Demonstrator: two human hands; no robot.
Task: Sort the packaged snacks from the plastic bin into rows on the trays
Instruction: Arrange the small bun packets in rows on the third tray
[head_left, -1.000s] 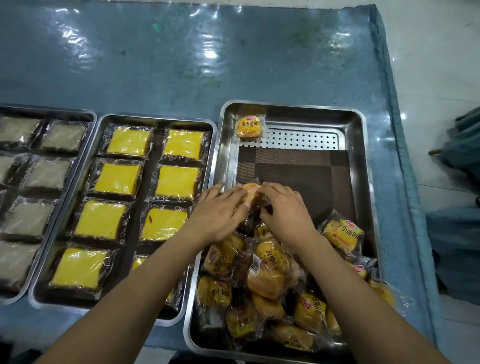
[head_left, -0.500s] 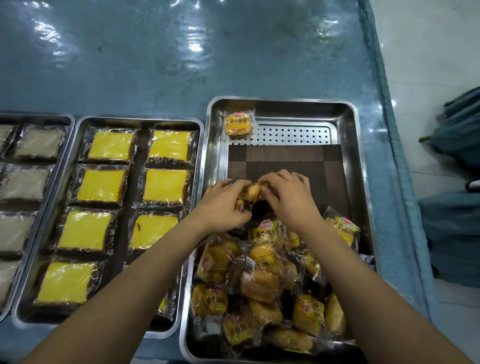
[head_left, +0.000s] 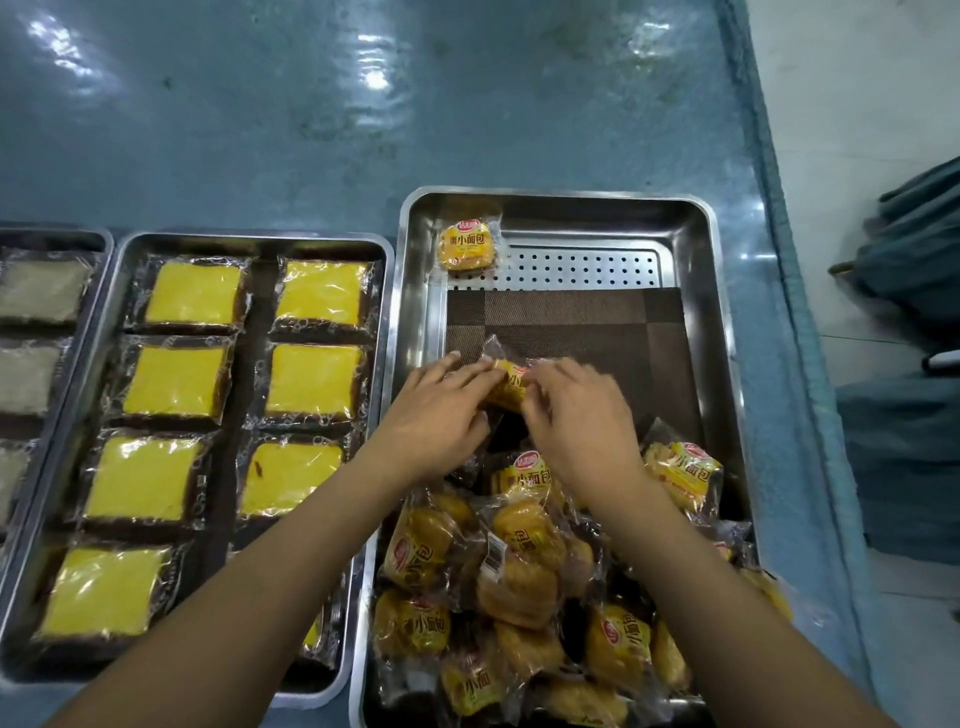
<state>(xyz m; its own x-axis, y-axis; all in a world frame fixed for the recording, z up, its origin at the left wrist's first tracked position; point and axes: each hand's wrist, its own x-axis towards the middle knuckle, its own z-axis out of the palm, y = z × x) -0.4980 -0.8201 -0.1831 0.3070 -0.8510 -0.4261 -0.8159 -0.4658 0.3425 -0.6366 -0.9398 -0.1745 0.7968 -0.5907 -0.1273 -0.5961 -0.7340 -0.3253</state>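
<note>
My left hand (head_left: 441, 415) and my right hand (head_left: 582, 415) both pinch one wrapped small bread packet (head_left: 511, 382) just above the brown mat (head_left: 571, 332) in the right steel tray (head_left: 722, 332). A single bread packet (head_left: 466, 245) lies flat in the tray's far left corner. A loose heap of the same orange bread packets (head_left: 519, 571) fills the tray's near half, partly hidden under my forearms.
The middle tray (head_left: 387, 322) holds two rows of wrapped yellow cake squares (head_left: 311, 379). The left tray (head_left: 104, 249) holds pale wrapped squares (head_left: 36, 291). All stand on a blue table (head_left: 363, 130); its right edge borders white floor and a dark folded umbrella (head_left: 914, 244).
Both hands have lifted the bread packet out of the heap and carried it slightly toward the tray's far end. The camera has tilted, shifting the trays in view.
</note>
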